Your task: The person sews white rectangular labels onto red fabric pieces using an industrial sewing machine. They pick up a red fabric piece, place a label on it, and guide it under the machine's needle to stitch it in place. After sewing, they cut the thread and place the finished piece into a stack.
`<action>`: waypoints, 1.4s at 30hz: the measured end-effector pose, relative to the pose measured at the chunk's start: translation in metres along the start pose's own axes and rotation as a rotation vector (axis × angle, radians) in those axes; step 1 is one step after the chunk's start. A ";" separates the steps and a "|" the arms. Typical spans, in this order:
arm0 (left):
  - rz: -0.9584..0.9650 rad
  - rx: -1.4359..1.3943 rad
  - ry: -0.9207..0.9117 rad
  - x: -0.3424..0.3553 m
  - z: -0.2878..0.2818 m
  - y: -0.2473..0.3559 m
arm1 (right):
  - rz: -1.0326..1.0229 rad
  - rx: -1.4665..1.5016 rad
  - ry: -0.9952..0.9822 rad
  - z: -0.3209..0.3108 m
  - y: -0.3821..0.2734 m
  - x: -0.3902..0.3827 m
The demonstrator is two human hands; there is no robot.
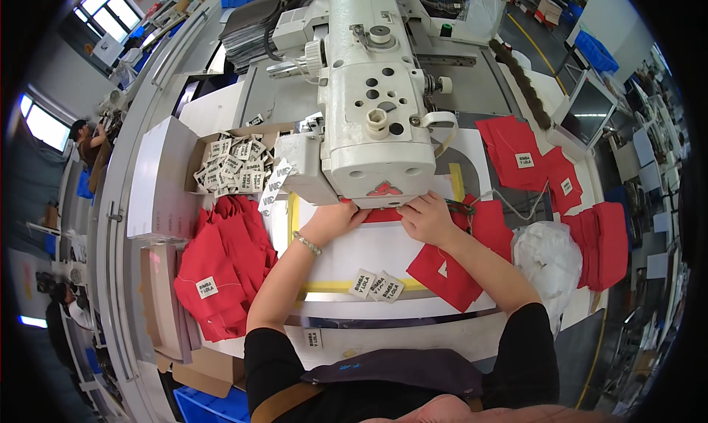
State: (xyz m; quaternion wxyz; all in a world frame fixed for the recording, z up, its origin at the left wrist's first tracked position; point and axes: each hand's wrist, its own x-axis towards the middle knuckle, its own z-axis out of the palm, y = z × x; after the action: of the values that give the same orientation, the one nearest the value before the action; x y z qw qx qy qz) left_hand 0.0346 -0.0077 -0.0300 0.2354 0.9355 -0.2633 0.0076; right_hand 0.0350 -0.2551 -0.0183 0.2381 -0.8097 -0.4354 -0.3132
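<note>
A red fabric piece (381, 216) lies under the front of a white industrial sewing machine (380, 139), mostly hidden by its head. At its left end is my left hand (335, 223), fingers drawn together on the cloth and fingertips partly hidden by the machine. My right hand (428, 218) pinches the cloth's right end with bent fingers. Several small white labels with dark print (385, 286) lie on the white work plate (354, 253), between me and the hands. Red fabric pieces (450, 279) rest beneath and beside my right forearm.
On the left, a cardboard box of loose labels (236, 163) stands behind a red fabric pile (225, 268). To the right are labelled red pieces (516, 154), a clear plastic bag (547, 261) and a red stack (601, 244). Yellow tape (332, 285) edges the plate.
</note>
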 end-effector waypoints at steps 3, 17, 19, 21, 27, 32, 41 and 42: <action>0.025 0.002 0.016 0.000 -0.006 0.004 | 0.006 -0.007 0.011 0.000 0.000 0.000; -0.042 0.036 -0.102 -0.001 -0.009 0.010 | 0.008 -0.020 -0.002 0.000 -0.001 -0.005; -0.051 0.047 -0.112 -0.002 -0.003 0.005 | 0.002 -0.029 -0.017 0.001 0.000 -0.004; 0.042 0.039 -0.041 -0.004 -0.003 0.003 | -0.011 -0.070 -0.055 -0.002 0.000 -0.004; 0.116 0.115 0.083 -0.029 -0.026 0.028 | 0.206 -0.133 -0.441 -0.050 -0.009 -0.007; 0.115 0.046 0.175 -0.039 -0.020 0.034 | 0.274 -0.151 -0.493 -0.069 -0.015 -0.016; 0.105 0.047 0.196 -0.037 -0.022 0.037 | 0.245 -0.092 -0.409 -0.062 -0.009 -0.014; 0.106 0.046 0.201 -0.038 -0.022 0.038 | 0.231 -0.101 -0.416 -0.062 -0.008 -0.015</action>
State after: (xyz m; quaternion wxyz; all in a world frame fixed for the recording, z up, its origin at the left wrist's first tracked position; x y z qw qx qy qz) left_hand -0.0148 -0.0080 0.0007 0.2384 0.9200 -0.2871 0.1198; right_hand 0.0034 -0.2996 0.0148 0.1367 -0.9121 -0.3634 -0.1317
